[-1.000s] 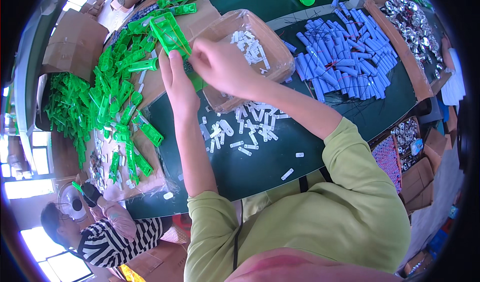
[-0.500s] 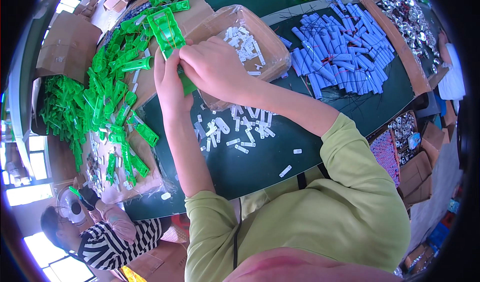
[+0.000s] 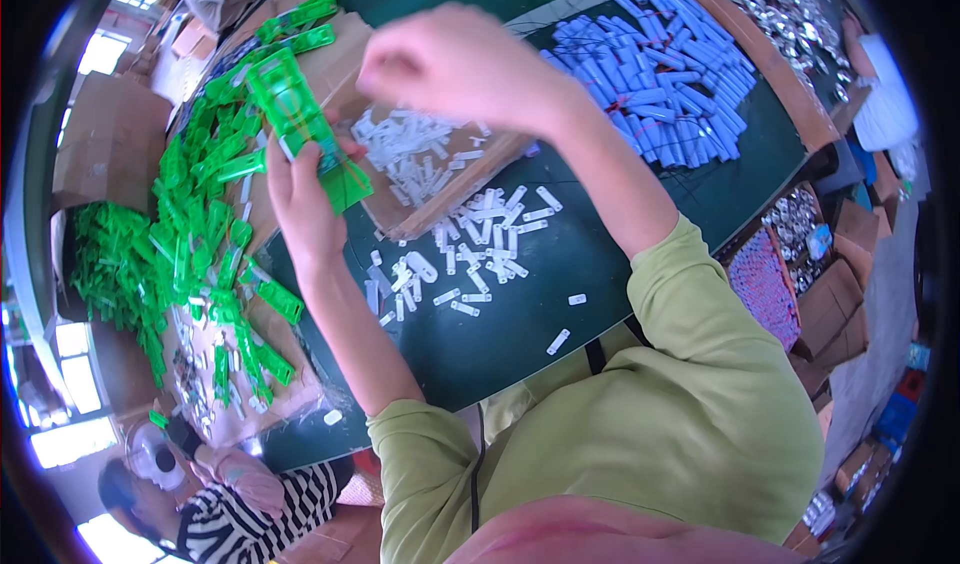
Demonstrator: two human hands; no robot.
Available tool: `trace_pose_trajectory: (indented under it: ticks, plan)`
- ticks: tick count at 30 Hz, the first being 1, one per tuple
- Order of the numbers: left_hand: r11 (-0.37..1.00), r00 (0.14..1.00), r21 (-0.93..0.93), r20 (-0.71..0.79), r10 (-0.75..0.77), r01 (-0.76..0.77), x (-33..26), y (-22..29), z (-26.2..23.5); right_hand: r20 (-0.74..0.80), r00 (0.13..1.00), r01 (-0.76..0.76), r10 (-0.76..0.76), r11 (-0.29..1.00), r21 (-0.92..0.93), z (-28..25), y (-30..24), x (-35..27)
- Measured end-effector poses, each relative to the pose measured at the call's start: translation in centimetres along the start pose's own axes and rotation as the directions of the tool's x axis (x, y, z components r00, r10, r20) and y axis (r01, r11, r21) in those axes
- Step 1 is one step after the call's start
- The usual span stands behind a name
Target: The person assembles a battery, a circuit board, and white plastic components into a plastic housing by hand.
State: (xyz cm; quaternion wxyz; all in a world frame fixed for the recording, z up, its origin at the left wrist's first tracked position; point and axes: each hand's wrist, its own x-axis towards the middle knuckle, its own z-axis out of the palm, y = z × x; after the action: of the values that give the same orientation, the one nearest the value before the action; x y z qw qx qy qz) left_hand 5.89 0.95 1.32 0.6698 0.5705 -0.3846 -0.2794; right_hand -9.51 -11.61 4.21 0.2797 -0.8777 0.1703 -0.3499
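In my left hand (image 3: 305, 204) is a long green plastic casing (image 3: 287, 99), hollow like a tray, with thin wires inside it. The fingers close round its lower end, and the thumb lies along it. My right hand (image 3: 450, 64) is raised to the right, apart from the casing and above the far side of a cardboard box (image 3: 468, 192). Motion smears its fingers, so whether they hold anything is unclear. Small white plastic pieces (image 3: 410, 159) fill part of that box. More white strips (image 3: 490, 239) lie scattered on the dark green table in front of it.
Green casings (image 3: 205, 194) are heaped along the left. Blue cylinders (image 3: 655, 84) with dark wires lie at the far right, beside a cardboard tray of shiny metal parts (image 3: 785, 24). Low on the right stands a box of pinkish parts (image 3: 765, 289). A person in stripes (image 3: 250, 509) sits at lower left.
My right hand has come away from the casing and moved up and right. The left hand has shifted a little left and down with the casing. The whole view has also shifted slightly.
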Motion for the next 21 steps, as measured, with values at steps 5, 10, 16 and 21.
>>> trace_pose_trajectory:
  ticks: [5,10,16,21]
  plan:
    - [0.998,0.996,-0.037,0.064,0.059,-0.057,0.0,0.3,-0.1,-0.061,0.97,-0.217,0.235,0.73,-0.649,-3.8,15.1,0.5]
    - [0.996,0.994,-0.076,0.087,0.061,-0.055,0.1,0.1,0.2,0.239,0.942,0.053,0.235,0.6,-0.799,-3.9,22.3,-1.1]
    - [0.998,0.998,-0.012,0.037,0.054,-0.054,-0.3,0.5,-1.2,0.184,0.946,-0.049,0.265,0.681,-0.73,-3.9,18.3,-1.6]
    - [0.999,0.997,-0.004,0.069,0.038,-0.038,-0.2,0.8,-0.1,0.485,0.787,0.082,0.383,0.714,-0.696,-0.3,15.1,-3.5]
